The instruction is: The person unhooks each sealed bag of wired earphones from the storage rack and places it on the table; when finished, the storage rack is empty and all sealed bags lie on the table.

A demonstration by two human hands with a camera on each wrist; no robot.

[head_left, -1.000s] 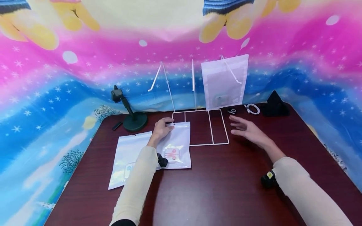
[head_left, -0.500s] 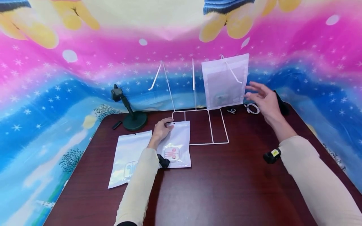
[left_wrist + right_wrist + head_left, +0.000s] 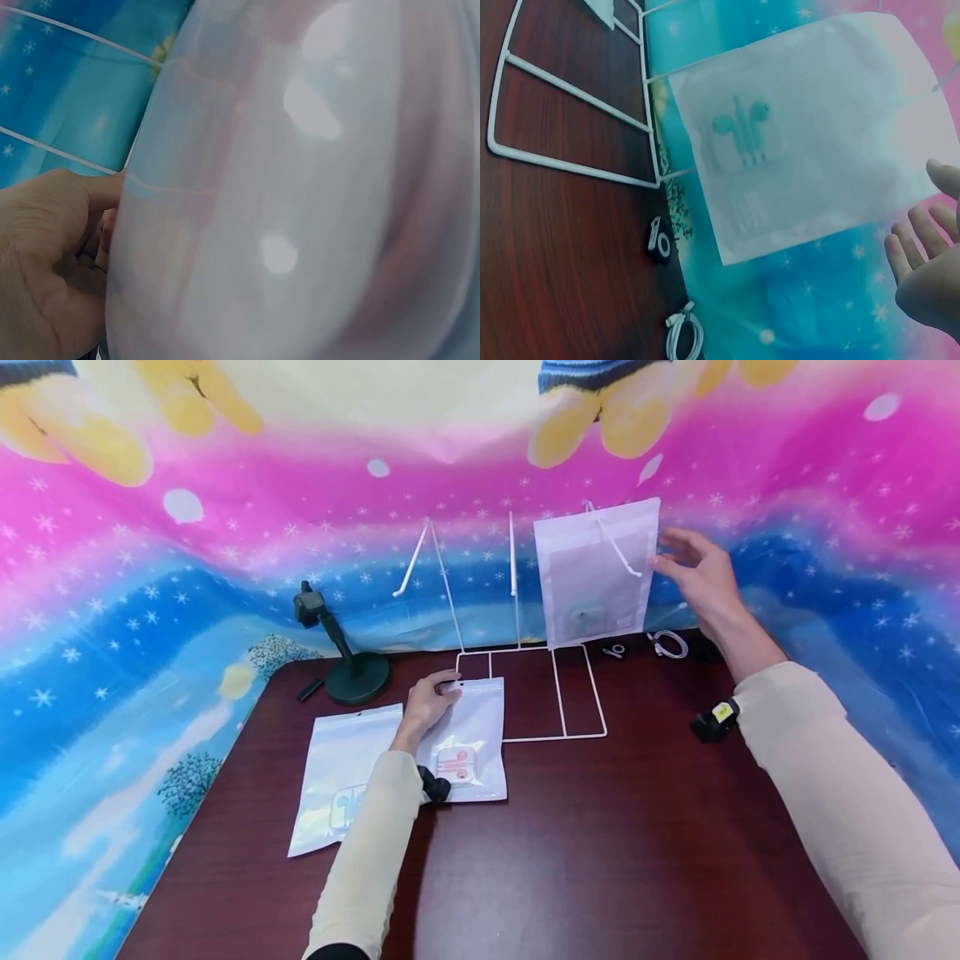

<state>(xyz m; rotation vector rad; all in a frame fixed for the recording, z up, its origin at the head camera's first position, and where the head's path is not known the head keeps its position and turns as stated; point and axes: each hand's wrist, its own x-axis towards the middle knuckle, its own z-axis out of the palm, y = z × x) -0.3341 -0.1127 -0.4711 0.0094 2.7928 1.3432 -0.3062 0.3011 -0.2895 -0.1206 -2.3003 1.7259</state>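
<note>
A white zip bag (image 3: 480, 722) with a boxed pair of pink earphones (image 3: 456, 765) lies at the rack's near left. My left hand (image 3: 430, 706) pinches it by its upper left edge; in the left wrist view the bag's glossy film (image 3: 300, 195) fills most of the frame. Another bag (image 3: 597, 572), holding green earphones (image 3: 742, 135), hangs on the right hook of the white wire rack (image 3: 555, 737). Beside its right edge is my right hand (image 3: 702, 572), fingers spread and slightly bent, with nothing gripped. Whether a fingertip touches the bag is unclear.
A second white bag (image 3: 337, 777) with boxed earphones lies at left, partly under my left sleeve. Behind it stands a dark green stand (image 3: 358, 678) near a small black object (image 3: 310, 691). A white cable (image 3: 670, 645) and small black-and-white device (image 3: 615, 651) lie by the rack.
My right hand has risen from the table beside the rack's base to the hanging bag's right edge. The left hand keeps its place on its bag.
</note>
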